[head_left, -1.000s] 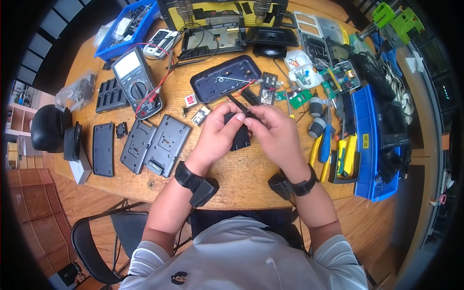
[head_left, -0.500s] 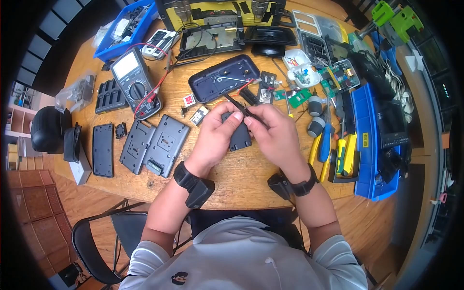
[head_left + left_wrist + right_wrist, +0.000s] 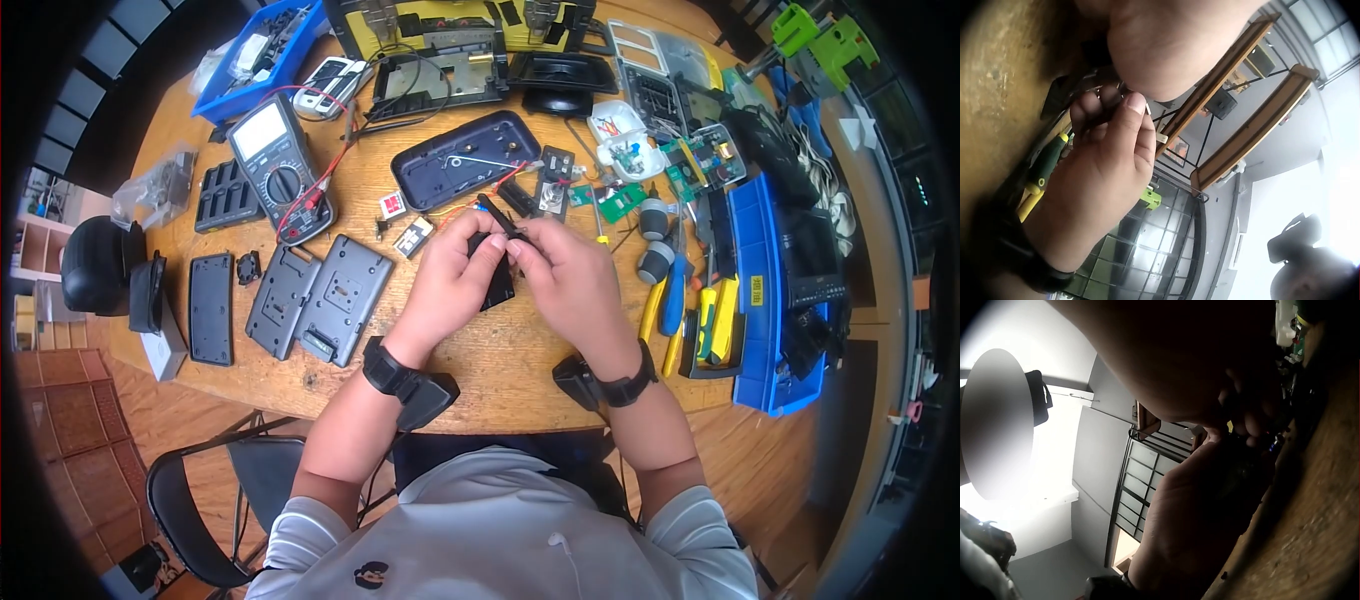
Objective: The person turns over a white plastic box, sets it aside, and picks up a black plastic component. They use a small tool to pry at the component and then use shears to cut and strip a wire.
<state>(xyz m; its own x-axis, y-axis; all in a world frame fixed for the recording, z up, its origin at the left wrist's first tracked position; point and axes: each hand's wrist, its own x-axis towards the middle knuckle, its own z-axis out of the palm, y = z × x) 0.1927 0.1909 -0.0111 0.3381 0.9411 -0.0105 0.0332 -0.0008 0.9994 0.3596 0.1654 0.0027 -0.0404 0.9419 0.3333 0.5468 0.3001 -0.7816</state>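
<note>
Near the front middle of the table, both hands hold a black plastic part with a flat panel [image 3: 497,287] and a narrow bar [image 3: 497,213] across its far end. The left hand [image 3: 455,268] grips it from the left, thumb on top. From the right, the right hand [image 3: 572,275] pinches the bar's near end between thumb and fingers. The two thumbs nearly meet. In the left wrist view the right hand [image 3: 1107,165] shows curled fingers; the part is mostly hidden. The right wrist view is dark around the left hand [image 3: 1191,506].
Beyond the hands lies a dark blue housing [image 3: 465,160] with red wires. Left are a multimeter [image 3: 278,180] and grey plastic panels [image 3: 345,295]. To the right are green circuit boards [image 3: 622,202], screwdrivers [image 3: 673,295], yellow-handled tools [image 3: 717,325] and a blue bin [image 3: 760,330].
The black part has tilted in the hands: its flat panel looks narrower and darker than half a second ago, and the bar's far end has swung slightly right. Both hands keep their hold.
</note>
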